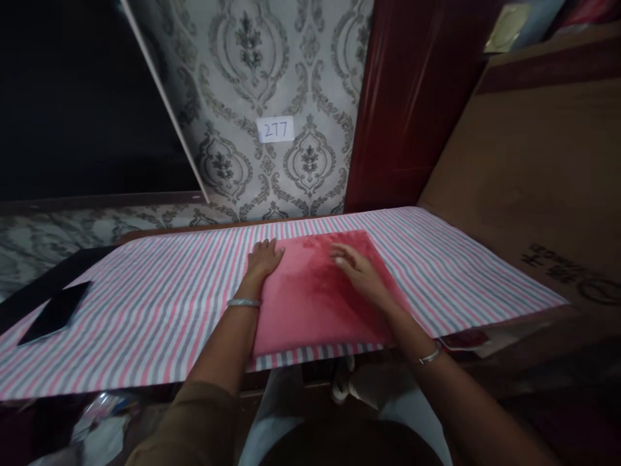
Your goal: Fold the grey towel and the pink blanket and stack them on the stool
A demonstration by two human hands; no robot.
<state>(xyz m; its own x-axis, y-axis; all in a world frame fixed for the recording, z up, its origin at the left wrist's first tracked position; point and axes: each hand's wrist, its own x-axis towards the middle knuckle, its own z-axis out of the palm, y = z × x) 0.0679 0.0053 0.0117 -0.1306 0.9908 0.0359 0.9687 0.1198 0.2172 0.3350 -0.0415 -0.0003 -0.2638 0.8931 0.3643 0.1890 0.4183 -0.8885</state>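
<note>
Red plush cloth (pixel 320 291), seemingly folded, under left hand (pixel 264 257) and right hand (pixel 356 268).

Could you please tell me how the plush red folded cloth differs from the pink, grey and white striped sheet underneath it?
The plush red folded cloth is one solid colour; the striped sheet has pink, grey and white lines. The red cloth looks fuzzy and thick, the sheet thin and smooth. The cloth is a small rectangle, the sheet covers the tabletop. The left hand and right hand rest on the cloth. Both lie flat.
</note>
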